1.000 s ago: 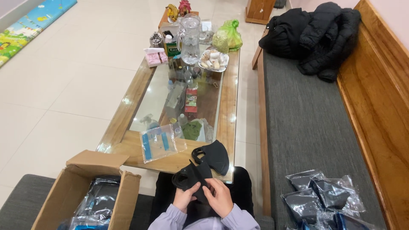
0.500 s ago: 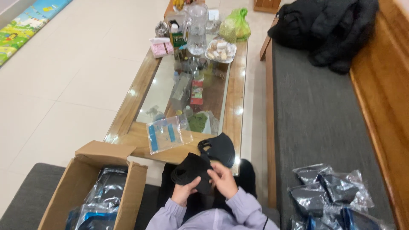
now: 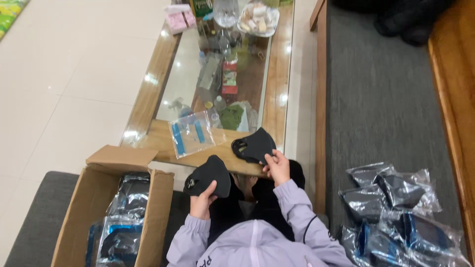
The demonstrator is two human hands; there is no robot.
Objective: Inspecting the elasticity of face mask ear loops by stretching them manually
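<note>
The person sits at the near end of a long wood-and-glass table (image 3: 277,89) with one black face mask in each hand. The left hand (image 3: 202,202) is closed on the lower edge of the left mask (image 3: 210,175), thumb on top, holding it just off the table's near edge above the lap. The right hand (image 3: 278,167) pinches the right mask (image 3: 253,146) by its near corner; that mask rests on, or just above, the wooden end of the table (contact cannot be settled from this view). The two masks are apart, with a gap between them.

A clear flat bag with blue strips (image 3: 193,138) lies on the table just left of the right mask, unoccupied. An open cardboard box (image 3: 153,207) stands at the person's left, holding bagged masks. A heap of further bagged masks (image 3: 396,207) lies on the grey bench cushion at the right.

Judgement: the step in hand appears to be the handling of loose masks ahead of bagging, the pair separated and one held in each grip. The next move would probably call for one mask to be set down or both to be brought together, so that a hand is free to take up the clear bag and hold its mouth open. The soft masks fold easily, so alignment before insertion would need care.
</note>
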